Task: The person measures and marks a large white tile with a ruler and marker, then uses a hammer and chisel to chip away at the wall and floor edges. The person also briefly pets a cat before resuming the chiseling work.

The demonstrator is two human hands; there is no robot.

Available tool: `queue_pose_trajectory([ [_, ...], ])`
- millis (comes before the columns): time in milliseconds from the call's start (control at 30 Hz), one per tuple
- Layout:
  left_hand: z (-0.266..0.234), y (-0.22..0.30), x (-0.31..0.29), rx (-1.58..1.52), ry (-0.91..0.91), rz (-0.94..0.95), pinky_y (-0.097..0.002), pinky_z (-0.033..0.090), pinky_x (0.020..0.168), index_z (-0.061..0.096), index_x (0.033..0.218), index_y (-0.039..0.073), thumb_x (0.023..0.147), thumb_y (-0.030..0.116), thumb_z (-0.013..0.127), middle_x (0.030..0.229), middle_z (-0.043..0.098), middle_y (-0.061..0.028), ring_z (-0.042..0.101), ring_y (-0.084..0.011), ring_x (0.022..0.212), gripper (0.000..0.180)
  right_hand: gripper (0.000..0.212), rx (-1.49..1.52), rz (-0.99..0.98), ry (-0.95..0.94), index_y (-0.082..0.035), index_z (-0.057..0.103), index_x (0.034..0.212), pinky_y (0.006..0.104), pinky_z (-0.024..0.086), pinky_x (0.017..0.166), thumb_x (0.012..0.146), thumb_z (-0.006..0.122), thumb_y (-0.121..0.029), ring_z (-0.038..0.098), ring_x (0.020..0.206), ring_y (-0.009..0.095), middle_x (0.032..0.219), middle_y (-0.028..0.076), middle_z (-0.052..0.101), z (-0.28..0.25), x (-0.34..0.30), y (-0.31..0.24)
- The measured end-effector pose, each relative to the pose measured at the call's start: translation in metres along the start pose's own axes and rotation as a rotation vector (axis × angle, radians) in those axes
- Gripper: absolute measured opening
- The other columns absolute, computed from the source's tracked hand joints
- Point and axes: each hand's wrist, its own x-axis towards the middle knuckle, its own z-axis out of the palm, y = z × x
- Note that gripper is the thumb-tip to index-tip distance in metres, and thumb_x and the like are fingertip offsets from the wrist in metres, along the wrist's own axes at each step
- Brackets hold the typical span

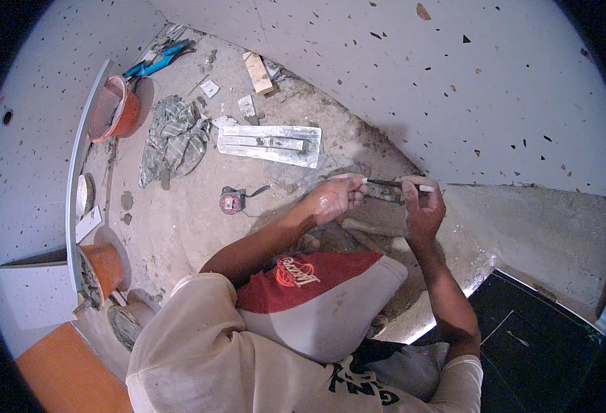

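In front of my knees, both hands meet at a slim black marker pen (389,184) with white ends, held roughly level above the floor. My left hand (336,199) is closed, thumb and finger pinching its white left end; whether that end is a separate cap I cannot tell. Closed around the pen's right part is my right hand (424,212), with the other white end sticking out past the fingers. A red and black tape measure (231,202) lies on the floor left of my left hand. Beyond it rests a smeared metal plastering trowel (270,146), handle side up.
Speckled wall panels (454,89) rise ahead and at left. A crumpled striped cloth (177,138), a wood block (257,73) and a blue tool (164,60) lie on the dusty floor. Orange buckets (129,110) stand leftward near a long metal edge (82,148). A black panel (530,344) is at right.
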Motion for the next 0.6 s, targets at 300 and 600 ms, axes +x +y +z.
queue_pose_trajectory([
  [300, 0.006, 0.001, -0.003, 0.015, 0.008, -0.012, -0.0266, 0.046, 0.072, 0.058, 0.105, 0.005, 0.092, 0.022, 0.061, 0.092, 0.060, -0.0026, 0.055, -0.0135, 0.079, 0.021, 0.009, -0.103, 0.036, -0.066, -0.005, 0.062, 0.097, 0.0298, 0.049, 0.076, 0.089, 0.062, -0.009, 0.061, 0.081, 0.014, 0.090, 0.005, 0.066, 0.007, 0.000, -0.005],
  [600, -0.004, -0.005, -0.010, -0.179, -0.059, -0.027, -0.0271, 0.046, 0.067, 0.058, 0.101, 0.008, 0.094, 0.023, 0.060, 0.089, 0.061, -0.0001, 0.057, -0.0119, 0.076, 0.017, 0.010, 0.013, 0.121, 0.000, -0.005, 0.063, 0.094, 0.0287, 0.050, 0.074, 0.090, 0.063, -0.014, 0.061, 0.079, 0.013, 0.086, 0.005, 0.067, 0.018, -0.008, 0.011],
])
